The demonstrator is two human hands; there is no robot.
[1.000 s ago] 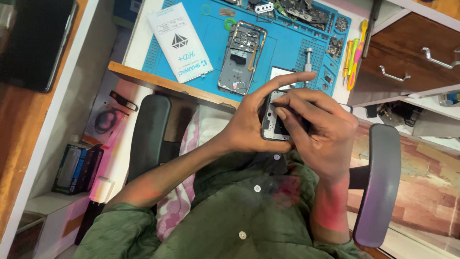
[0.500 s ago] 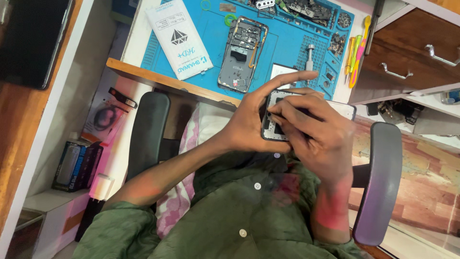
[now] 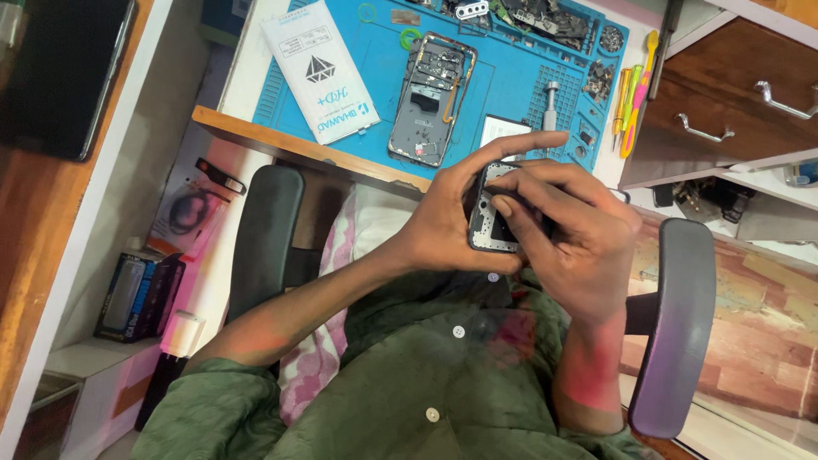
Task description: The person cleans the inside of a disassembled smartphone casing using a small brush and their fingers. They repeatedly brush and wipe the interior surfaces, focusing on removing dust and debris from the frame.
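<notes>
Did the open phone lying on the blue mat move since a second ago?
No. The opened phone sits at the same spot on the blue mat, beside the white packet. Only the camera shifted slightly.

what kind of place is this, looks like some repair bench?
Most likely a phone repair workstation. A blue repair mat on the desk holds an opened phone frame and loose small parts, and the left hand and right hand hold a phone part over the lap.
</notes>
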